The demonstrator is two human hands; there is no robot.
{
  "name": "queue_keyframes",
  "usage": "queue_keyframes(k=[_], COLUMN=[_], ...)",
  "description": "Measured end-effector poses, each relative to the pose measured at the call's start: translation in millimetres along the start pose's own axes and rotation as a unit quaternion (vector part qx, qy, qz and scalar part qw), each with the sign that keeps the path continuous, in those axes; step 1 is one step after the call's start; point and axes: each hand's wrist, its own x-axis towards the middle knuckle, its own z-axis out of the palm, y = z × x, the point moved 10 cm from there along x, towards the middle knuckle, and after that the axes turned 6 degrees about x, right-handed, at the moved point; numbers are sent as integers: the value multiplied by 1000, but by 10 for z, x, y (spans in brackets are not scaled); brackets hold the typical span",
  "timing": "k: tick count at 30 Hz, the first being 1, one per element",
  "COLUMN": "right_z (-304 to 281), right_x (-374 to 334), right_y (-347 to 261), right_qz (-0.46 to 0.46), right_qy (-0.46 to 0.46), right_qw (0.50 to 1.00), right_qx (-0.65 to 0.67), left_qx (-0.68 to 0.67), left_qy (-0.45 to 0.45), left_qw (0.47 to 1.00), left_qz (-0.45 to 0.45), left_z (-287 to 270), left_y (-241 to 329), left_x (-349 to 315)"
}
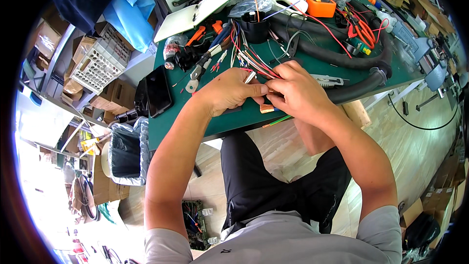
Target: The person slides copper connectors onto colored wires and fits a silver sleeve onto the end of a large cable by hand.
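Close together over the front edge of the green table, my left hand and my right hand meet with thumbs and fingertips pinched. A short white wire end sticks up between my left thumb and fingers. My right fingertips close on a thin wire, mostly hidden by the fingers. A bundle of red and white wires runs from behind down to both hands. Below my right fingers lies a bare copper end beside a green-yellow wire. Cutting pliers lie left of my left hand.
A utility knife and thick black conduit lie right of my hands. Behind stand a black cup and an orange meter. A black phone lies at the table's left edge, above a lined bin.
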Motion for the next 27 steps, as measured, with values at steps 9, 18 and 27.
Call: queue_keyframes(k=[9,18,27], right_z=[-6,2,14], right_x=[5,17,11], right_y=[-21,0,19], right_qz=[-8,9,6], right_qy=[10,-2,-11], right_qw=[1000,1000,1000], right_qx=[-20,-5,-10], left_qx=[4,49,122], left_qy=[0,-9,20], left_qw=[1000,999,992], left_qz=[-15,-5,7], left_z=[-14,10,-32], left_y=[-36,-22,72], left_x=[19,22,-11])
